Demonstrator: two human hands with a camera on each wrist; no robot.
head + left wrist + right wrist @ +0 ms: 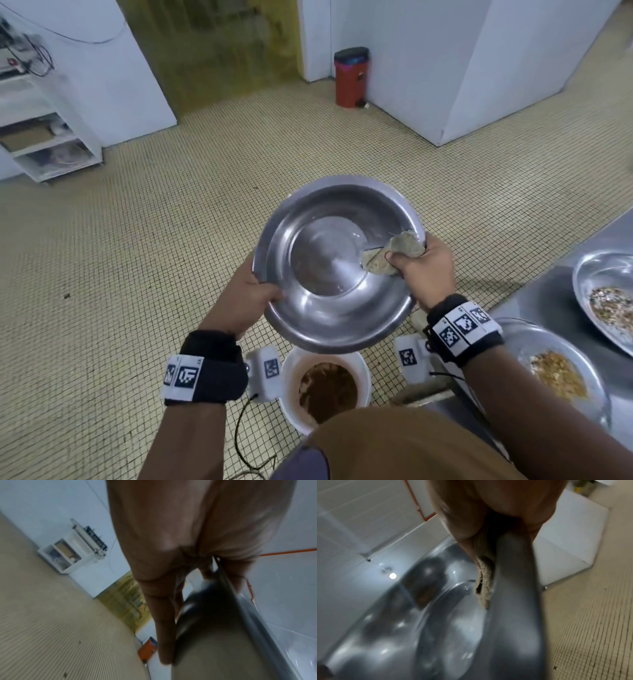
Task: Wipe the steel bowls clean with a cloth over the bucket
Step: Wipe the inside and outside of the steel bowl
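Note:
A large steel bowl [329, 270] is held tilted toward me above the white bucket [363, 373], which holds brown slop. My left hand [253, 294] grips the bowl's left rim, thumb inside, fingers [164, 628] along the outer wall of the bowl [214, 622]. My right hand [424, 270] pinches a beige cloth [390, 255] over the right rim, pressing it on the inner wall. In the right wrist view the cloth [485, 588] lies folded against the bowl's rim [513, 601]. The bowl's inside looks mostly bare and shiny.
At the right, a steel counter [548, 294] carries two more steel bowls [561, 373] [606, 298] with food scraps. A red pedal bin [351, 77] stands by the far wall and a white shelf unit [44, 137] at the left. Tiled floor spreads ahead.

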